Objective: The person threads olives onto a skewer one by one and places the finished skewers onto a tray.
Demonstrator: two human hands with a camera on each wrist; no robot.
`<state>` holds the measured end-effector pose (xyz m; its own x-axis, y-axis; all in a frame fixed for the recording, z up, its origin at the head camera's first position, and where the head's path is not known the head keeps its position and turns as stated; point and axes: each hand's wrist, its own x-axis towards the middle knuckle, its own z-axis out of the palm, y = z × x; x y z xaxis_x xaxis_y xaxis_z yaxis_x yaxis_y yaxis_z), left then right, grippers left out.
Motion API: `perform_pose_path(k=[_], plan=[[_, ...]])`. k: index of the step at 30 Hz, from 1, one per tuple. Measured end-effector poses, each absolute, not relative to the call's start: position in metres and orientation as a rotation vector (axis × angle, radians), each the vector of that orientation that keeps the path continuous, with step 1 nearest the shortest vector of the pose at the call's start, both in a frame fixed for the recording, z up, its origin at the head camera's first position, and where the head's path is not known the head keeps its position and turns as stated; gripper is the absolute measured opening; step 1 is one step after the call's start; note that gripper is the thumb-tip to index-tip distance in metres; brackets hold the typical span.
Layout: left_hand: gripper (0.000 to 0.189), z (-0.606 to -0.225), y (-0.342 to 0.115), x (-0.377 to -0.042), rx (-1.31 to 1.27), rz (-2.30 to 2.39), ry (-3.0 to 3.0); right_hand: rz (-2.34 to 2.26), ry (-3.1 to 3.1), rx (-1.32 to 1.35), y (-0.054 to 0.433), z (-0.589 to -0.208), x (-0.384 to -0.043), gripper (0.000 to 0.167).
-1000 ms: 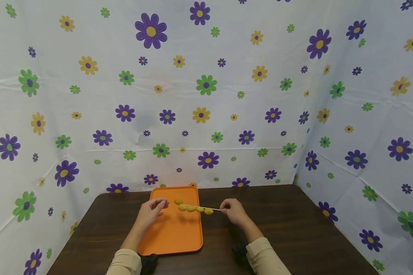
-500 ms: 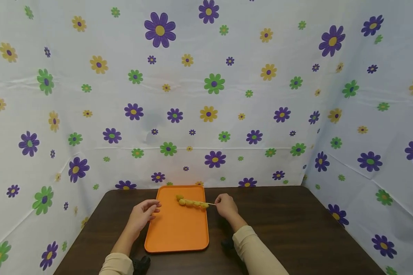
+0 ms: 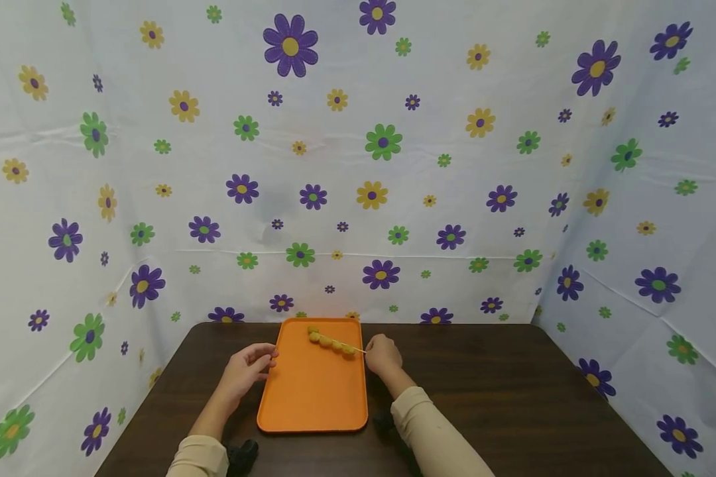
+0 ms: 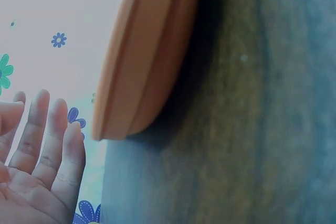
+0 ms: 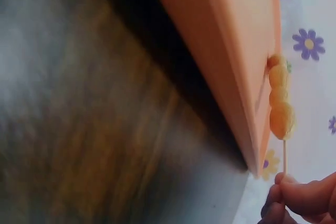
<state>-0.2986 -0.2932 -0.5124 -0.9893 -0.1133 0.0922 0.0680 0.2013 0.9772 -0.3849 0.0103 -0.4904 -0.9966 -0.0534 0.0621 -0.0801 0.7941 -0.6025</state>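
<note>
A skewer of several yellow-brown round pieces (image 3: 332, 343) lies or hovers at low height over the upper part of an orange tray (image 3: 313, 391); I cannot tell if it bears on the tray. My right hand (image 3: 384, 356), just past the tray's right rim, pinches the bare stick end between thumb and fingers. In the right wrist view, the pieces (image 5: 282, 120) run in a line away from my fingertips, and the tray wall (image 5: 220, 30) is beside them. My left hand (image 3: 242, 372) is by the tray's left rim, holding nothing, its fingers loosely extended and apart from the tray in the left wrist view.
The tray stands on a dark brown wooden table (image 3: 465, 397). A white flower-printed cloth (image 3: 334, 159) hangs behind and along both sides. Dark wrist-worn gear (image 3: 241, 457) shows beneath the left sleeve.
The skewer has come down and leftward over the tray with my right hand, its far end swinging away from me. My left hand has shifted left, off the tray's surface to its rim.
</note>
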Motion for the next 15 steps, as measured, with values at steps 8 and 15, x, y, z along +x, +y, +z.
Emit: perform_pose_path(k=[8, 15], plan=[[0.035, -0.512, -0.292, -0.299, 0.069, -1.906, -2.362, 0.57, -2.99, 0.229, -0.013, -0.492, -0.365, 0.033], [0.035, -0.509, -0.291, -0.299, 0.09, -1.877, -2.394, 0.563, -3.009, 0.419, -0.033, -0.494, -0.343, 0.037]])
